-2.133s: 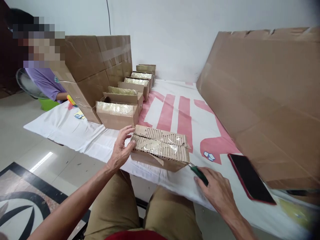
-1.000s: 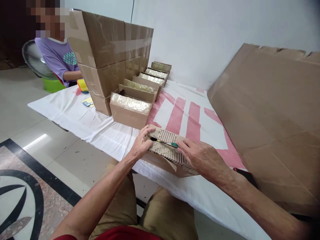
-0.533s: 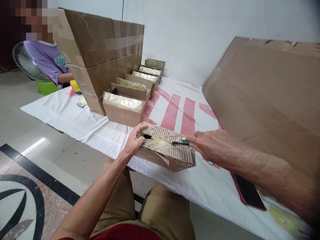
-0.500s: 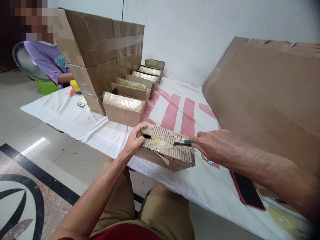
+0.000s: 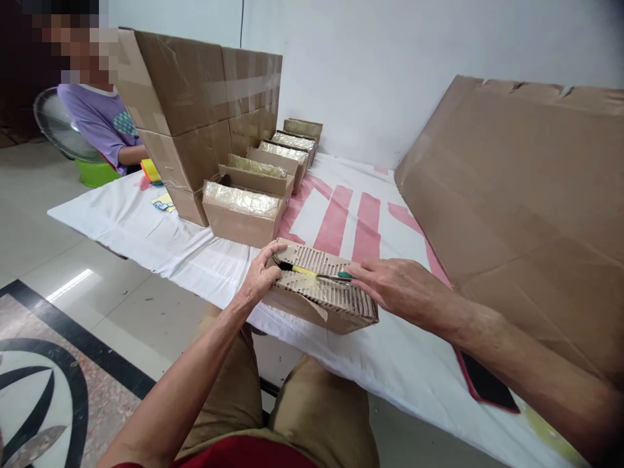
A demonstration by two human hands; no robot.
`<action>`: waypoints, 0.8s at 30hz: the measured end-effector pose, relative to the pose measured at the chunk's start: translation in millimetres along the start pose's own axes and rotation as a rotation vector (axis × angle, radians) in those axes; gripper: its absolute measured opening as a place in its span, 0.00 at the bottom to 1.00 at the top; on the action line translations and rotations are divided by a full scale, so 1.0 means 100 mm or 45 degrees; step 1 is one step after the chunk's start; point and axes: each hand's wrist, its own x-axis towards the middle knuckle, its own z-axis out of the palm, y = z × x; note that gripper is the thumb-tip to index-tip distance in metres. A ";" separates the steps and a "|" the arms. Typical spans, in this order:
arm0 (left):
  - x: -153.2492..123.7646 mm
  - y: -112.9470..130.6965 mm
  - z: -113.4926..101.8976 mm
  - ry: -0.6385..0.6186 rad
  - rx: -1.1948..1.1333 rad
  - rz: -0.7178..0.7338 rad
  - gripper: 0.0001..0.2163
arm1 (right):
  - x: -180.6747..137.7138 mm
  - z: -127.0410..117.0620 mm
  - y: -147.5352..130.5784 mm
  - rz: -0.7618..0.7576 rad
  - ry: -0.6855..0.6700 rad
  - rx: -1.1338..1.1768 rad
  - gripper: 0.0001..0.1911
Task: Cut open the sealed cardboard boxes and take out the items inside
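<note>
A small cardboard box (image 5: 312, 313) with ridged, corrugated strips on top sits at the table's near edge. My left hand (image 5: 258, 278) grips its left end, thumb and fingers closed around the corner by a dark gap. In my right hand (image 5: 404, 286) is a utility knife (image 5: 345, 275) with a green part showing; most of its handle is hidden by my fingers. Its blade lies along the seam between the two ridged strips. Something yellow (image 5: 305, 271) shows in that seam, left of the blade tip; what it is I cannot tell.
Several open small boxes (image 5: 244, 218) line the table (image 5: 341, 383) beside a stack of large cartons (image 5: 185, 84). A big cardboard sheet (image 5: 526, 195) leans at right, with a dark phone-like object (image 5: 487, 380) below. Another person (image 5: 97, 120) sits behind the cartons, near a fan (image 5: 58, 123).
My right hand has drawn the utility knife left along the seam, and more of the yellow thing shows. My left hand stays on the box's end. The view has shifted slightly.
</note>
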 end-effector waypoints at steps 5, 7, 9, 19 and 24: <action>0.01 -0.01 0.01 0.033 0.051 -0.024 0.30 | -0.28 0.05 0.27 0.031 -0.123 0.002 0.12; 0.01 0.00 0.01 0.034 0.046 -0.031 0.30 | -0.39 0.00 0.39 0.148 -0.228 0.023 0.11; 0.01 0.00 0.01 0.030 0.042 -0.027 0.30 | -0.47 -0.06 0.46 0.256 -0.281 0.075 0.11; 0.02 0.03 0.02 0.003 0.106 0.002 0.30 | -0.10 -0.20 0.00 0.104 -0.061 0.070 0.14; -0.13 0.14 -0.05 0.185 0.559 0.447 0.26 | -0.13 -0.11 0.13 0.114 0.044 0.154 0.16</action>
